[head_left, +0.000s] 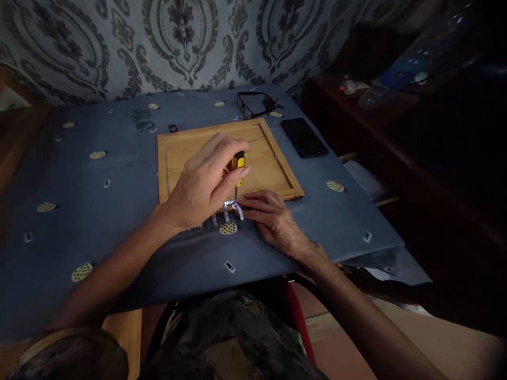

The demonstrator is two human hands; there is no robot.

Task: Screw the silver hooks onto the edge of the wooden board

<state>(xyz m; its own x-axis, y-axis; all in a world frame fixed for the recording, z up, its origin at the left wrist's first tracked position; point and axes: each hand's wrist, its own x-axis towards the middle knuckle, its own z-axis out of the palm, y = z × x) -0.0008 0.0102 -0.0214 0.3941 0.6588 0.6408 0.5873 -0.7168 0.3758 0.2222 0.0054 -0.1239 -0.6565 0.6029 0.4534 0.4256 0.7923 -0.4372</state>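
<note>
The left hand (pixel 198 184) grasps the upright yellow-black screwdriver (pixel 238 160), its tip at the metal hooks (pixel 226 209) on the near edge of the wooden panel (pixel 222 138). The left hand partly obstructs the hooks and panel. The right hand (pixel 279 220), grasp released, lies beside the hooks. Phone (pixel 304 138): right of panel. Eyeglasses (pixel 246 111): far side.
</note>
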